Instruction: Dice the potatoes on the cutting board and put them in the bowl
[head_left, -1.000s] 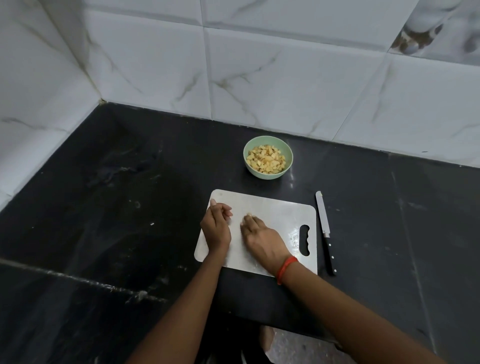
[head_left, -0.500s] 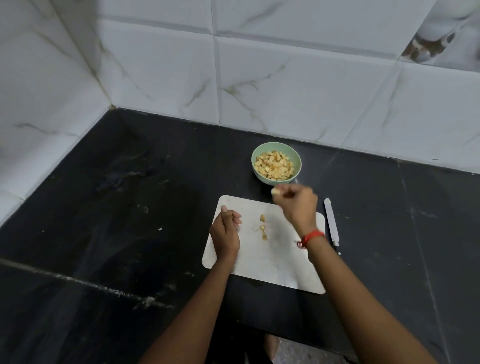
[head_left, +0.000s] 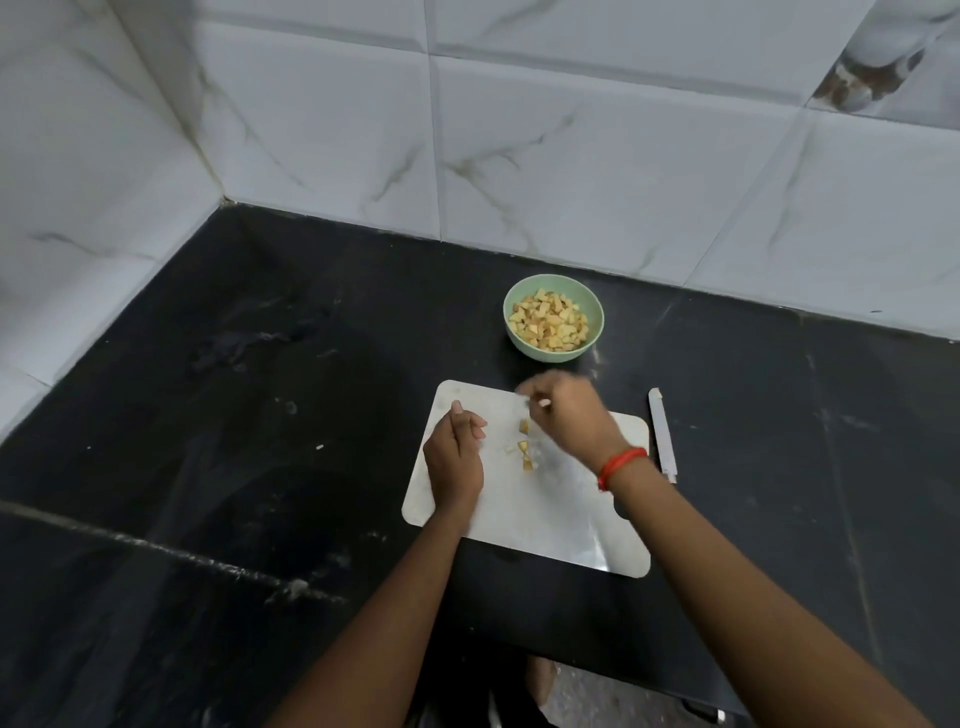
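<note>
From the head camera, your right hand (head_left: 563, 415) has swung back from the green bowl (head_left: 553, 318) to the cutting board (head_left: 524, 509); it is blurred, so I cannot tell its grip. Your left hand (head_left: 454, 460) rests loosely curled and empty beside a few last potato cubes (head_left: 524, 449). The bowl is nearly full, so you are close to done.

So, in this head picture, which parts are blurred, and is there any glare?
Head view: the right hand is smeared by motion blur, so its grip is unclear; the left hand, the bowl and the potato pieces are sharper; the cutting board shows pale glare at its near right corner.
</note>
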